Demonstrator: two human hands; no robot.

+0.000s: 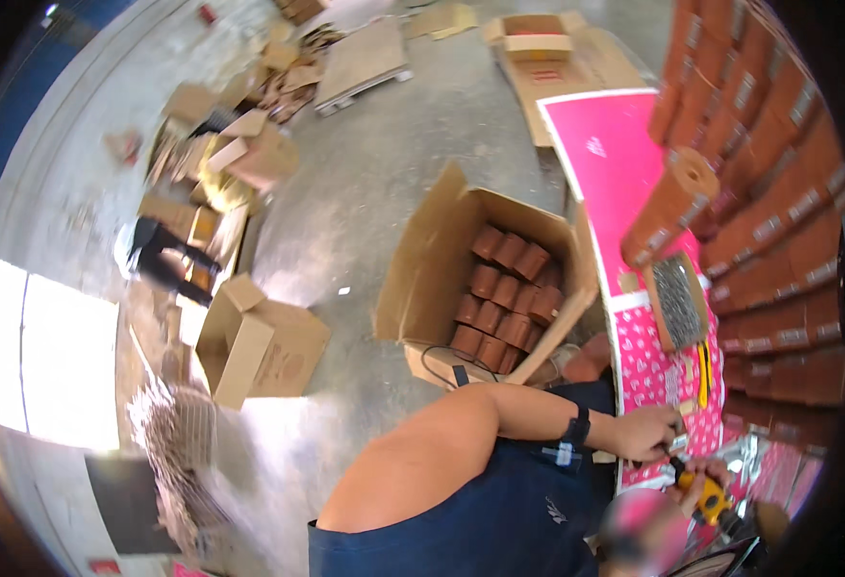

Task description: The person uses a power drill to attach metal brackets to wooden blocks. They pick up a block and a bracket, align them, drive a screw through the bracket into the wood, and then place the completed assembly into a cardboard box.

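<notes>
At the lower right, my left hand [648,433] rests by the edge of a pink patterned table [603,144]. Its fingers are closed in a pinch; what they hold, if anything, is too small to make out. Close beside it, my right hand [707,471] is wrapped round a yellow-and-black hand tool [713,500], whose kind I cannot tell. Beyond both hands lie a yellow utility knife [703,375] and an open cardboard tray [670,332] of small dark grey pieces. One reddish-brown roll [670,207] stands apart from the others, behind the tray.
Rows of reddish-brown rolls [773,221] are stacked along the table's right side. Left of the table, an open carton [422,260] holds several brown bundles [509,250]. Another open carton [288,356], scrap cardboard and a bending person [167,255] are farther left.
</notes>
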